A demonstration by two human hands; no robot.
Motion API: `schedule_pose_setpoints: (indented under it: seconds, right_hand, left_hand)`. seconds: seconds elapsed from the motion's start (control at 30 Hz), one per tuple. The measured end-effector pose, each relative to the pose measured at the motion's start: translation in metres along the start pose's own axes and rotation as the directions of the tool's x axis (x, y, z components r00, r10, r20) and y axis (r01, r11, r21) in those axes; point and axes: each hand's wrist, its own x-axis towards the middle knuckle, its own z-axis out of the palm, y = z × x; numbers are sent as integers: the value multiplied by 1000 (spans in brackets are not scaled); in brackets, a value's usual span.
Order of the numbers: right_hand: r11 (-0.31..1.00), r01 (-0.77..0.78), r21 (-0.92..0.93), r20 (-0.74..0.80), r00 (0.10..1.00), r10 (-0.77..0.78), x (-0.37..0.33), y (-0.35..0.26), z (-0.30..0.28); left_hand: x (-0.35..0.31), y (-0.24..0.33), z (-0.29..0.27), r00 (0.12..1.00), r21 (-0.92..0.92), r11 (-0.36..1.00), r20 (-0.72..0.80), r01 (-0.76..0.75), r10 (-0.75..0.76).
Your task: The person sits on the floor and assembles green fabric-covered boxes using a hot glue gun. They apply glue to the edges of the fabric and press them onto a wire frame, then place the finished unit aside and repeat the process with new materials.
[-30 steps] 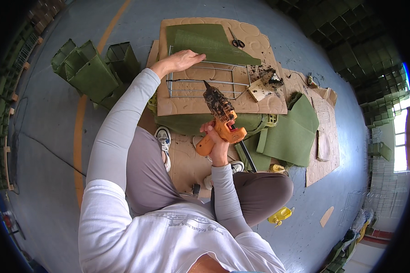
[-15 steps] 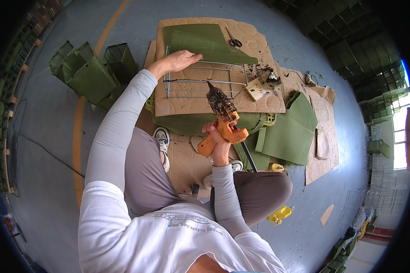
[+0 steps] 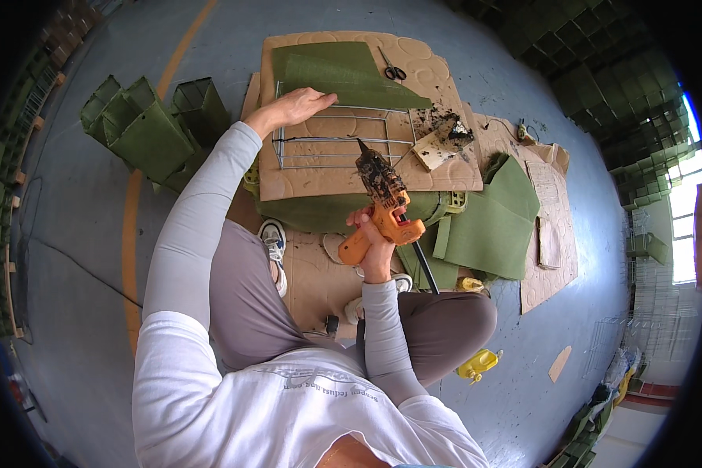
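My left hand [image 3: 292, 108] reaches over the left end of a wire frame [image 3: 335, 167], fingers bent together at its upper rod beside a green fabric sheet [image 3: 343, 74]. The fingertips are partly hidden, but the hand looks closed on the wire. In my right hand [image 3: 377, 248] is an orange hot glue gun [image 3: 404, 228], the fingers wrapped around its handle. Dark residue coats its front, and its pointed nozzle hangs over the near part of the frame. A black glue stick juts from its back. The frame lies on a cardboard sheet [image 3: 288, 185].
Black-handled scissors [image 3: 395, 72] lie on the far cardboard. A small stained block [image 3: 433, 152] sits right of the frame among dark crumbs. Green fabric pieces [image 3: 487, 242] lie at the right, green boxes [image 3: 152, 129] stand at the left, and a yellow bottle [image 3: 478, 364] rests on the floor.
The view has shifted slightly, so the cardboard and frame appear a little farther left. Both hands keep nearly the same pose, and the glue gun stays over the frame.
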Motion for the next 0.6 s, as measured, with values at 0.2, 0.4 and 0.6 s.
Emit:
schedule_pose_setpoints:
  seconds: [0.2,0.4,0.6]
  right_hand:
    - [1000,24,-2,-2,1000,-24,2,0,-5]
    - [999,32,-9,-15,999,-32,2,-1,-10]
    - [999,41,-13,-57,998,-42,1,-6,-9]
  left_hand:
    - [11,-22,4,1000,76,997,16,13,-14]
    - [12,-17,1,991,103,991,93,91,-100]
    - [11,-5,-6,972,209,966,148,152,-184]
